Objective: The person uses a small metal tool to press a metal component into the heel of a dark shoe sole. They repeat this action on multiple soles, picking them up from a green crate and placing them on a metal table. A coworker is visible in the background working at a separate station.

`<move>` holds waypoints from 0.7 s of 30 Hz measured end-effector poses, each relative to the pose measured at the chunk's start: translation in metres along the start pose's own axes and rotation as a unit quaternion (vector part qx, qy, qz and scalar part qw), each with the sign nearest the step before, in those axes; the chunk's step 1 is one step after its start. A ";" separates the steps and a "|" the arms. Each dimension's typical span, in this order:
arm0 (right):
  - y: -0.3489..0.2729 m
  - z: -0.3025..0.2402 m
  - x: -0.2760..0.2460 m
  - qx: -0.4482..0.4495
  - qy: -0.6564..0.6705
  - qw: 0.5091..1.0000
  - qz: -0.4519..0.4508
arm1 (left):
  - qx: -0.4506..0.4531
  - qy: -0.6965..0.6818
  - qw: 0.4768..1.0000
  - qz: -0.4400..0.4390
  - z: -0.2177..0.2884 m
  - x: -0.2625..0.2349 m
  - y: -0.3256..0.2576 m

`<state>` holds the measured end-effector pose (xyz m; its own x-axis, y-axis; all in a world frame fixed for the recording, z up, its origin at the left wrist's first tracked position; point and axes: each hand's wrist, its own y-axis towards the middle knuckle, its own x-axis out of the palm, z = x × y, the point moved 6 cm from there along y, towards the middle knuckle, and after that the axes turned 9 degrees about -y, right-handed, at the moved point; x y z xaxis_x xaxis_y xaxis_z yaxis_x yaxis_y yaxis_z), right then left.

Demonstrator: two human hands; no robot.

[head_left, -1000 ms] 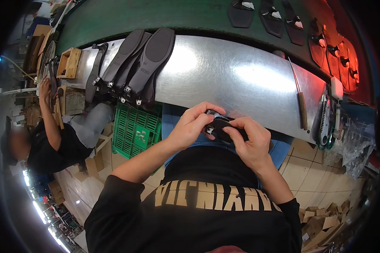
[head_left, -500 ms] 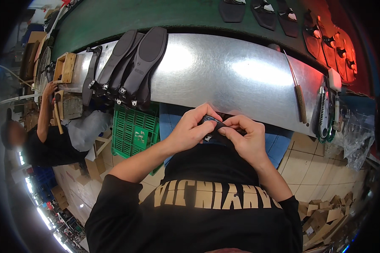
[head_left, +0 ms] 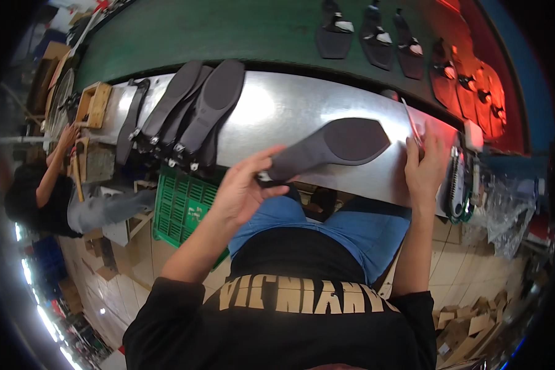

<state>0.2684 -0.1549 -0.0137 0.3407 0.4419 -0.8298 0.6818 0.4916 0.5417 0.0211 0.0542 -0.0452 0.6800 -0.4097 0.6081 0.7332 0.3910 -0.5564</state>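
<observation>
In my left hand (head_left: pixel 243 188) is a dark grey sandal (head_left: pixel 327 145), its sole turned up and its toe pointing right over the metal table. The fingers are closed around its heel end, where a small shiny piece shows. My right hand (head_left: pixel 427 163) lies over the wooden handle of a thin pointed tool like an awl, at the table's right side. Its fingers curl around the hidden handle, while the metal shaft (head_left: pixel 411 120) sticks out beyond them. Several similar sandals (head_left: pixel 219 92) lie stacked, soles up, on the table's left part.
Sandals with straps (head_left: pixel 376 38) stand on the green belt (head_left: pixel 259 31) behind the table, some under red light. A utility knife (head_left: pixel 456 185) hangs at the right edge. A green crate (head_left: pixel 182 206) stands below left; another person (head_left: pixel 49 191) works farther left.
My hands have parted. The left has brought the sandal up from my lap over the table, and the right has reached right to the pointed tool. The view has shifted slightly.
</observation>
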 end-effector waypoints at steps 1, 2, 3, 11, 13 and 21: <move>-0.010 0.000 0.009 0.001 -0.031 0.999 -0.042 | -0.029 -0.012 1.000 -0.002 -0.011 -0.003 0.000; -0.015 0.002 0.009 0.017 0.034 0.999 -0.031 | -0.053 -0.049 0.997 0.010 -0.020 -0.008 0.002; -0.018 0.005 0.007 0.035 0.099 0.994 -0.021 | -0.077 -0.085 0.993 0.021 -0.027 -0.011 0.003; -0.098 -0.113 -0.026 0.187 0.565 0.686 -0.419 | -0.141 -0.199 0.963 0.117 -0.062 0.009 0.010; -0.107 -0.125 -0.018 0.216 0.605 0.652 -0.403 | -0.143 -0.213 0.961 0.102 -0.069 0.012 0.017; -0.111 -0.120 -0.002 0.081 0.571 0.769 -0.275 | -0.134 -0.236 0.953 0.136 -0.068 0.029 0.004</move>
<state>0.1146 -0.1202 -0.0561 -0.7558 0.6172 -0.2189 0.6231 0.7806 0.0494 0.0440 -0.0123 -0.0681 0.8113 0.1182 0.5725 0.5495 0.1796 -0.8159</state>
